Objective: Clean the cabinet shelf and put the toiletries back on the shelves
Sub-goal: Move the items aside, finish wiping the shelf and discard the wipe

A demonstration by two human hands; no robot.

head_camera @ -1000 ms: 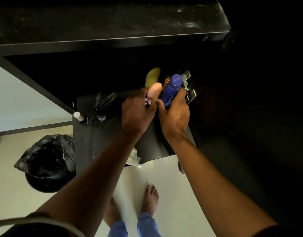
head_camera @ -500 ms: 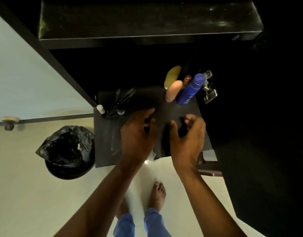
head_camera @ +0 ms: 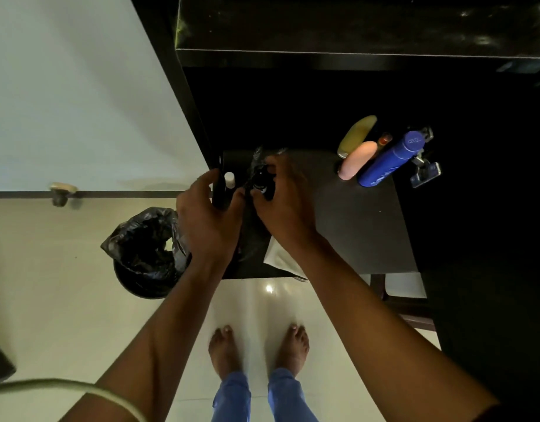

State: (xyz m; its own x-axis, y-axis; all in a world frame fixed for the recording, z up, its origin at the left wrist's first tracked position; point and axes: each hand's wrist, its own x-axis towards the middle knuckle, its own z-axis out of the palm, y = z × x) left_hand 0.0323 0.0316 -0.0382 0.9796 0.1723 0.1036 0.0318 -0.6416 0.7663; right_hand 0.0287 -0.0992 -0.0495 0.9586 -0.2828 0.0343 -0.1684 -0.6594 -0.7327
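Right grip (head_camera: 280, 202) seemingly wraps small dark bottle (head_camera: 260, 185).

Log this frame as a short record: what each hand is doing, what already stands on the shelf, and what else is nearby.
left hand: around a dark upright item at the shelf's left edge, beside a white-capped bottle
right hand: fingers on a small dark bottle
shelf, right rear: blue spray can, pink bottle, yellow bottle, razor
under right forearm: white cloth
floor: bin with black liner
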